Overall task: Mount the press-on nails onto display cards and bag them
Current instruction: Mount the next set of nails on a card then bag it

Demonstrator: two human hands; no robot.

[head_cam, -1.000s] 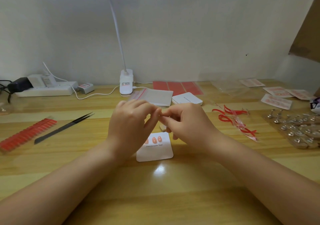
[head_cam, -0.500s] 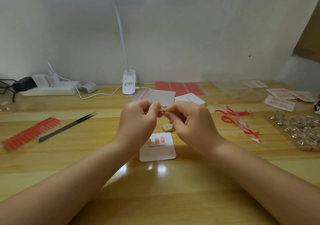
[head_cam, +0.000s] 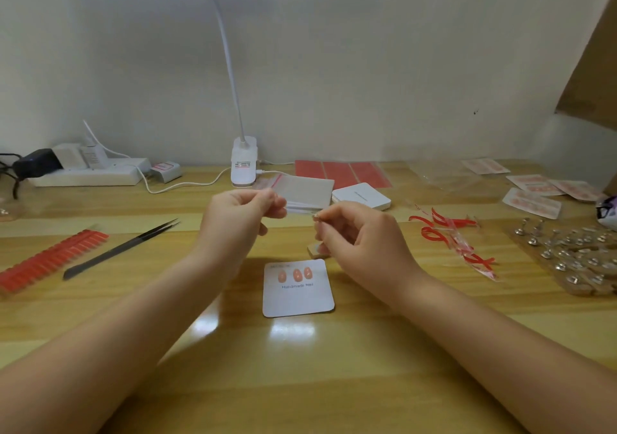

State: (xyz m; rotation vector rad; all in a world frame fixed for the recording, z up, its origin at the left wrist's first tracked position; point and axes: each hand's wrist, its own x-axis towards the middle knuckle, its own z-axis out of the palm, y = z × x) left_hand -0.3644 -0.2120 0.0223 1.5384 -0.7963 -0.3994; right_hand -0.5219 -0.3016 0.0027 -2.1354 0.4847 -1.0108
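Mounting step: right hand pinches a tiny piece (too small to identify), left hand fingers curled, contents unclear; next, the display card below, bearing 3 nails.

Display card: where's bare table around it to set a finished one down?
Bare wood lies all along the table's near edge below the display card, between the forearms. Another free patch sits between the tweezers and the left hand. The right side is crowded: red strips, metal nail stands.
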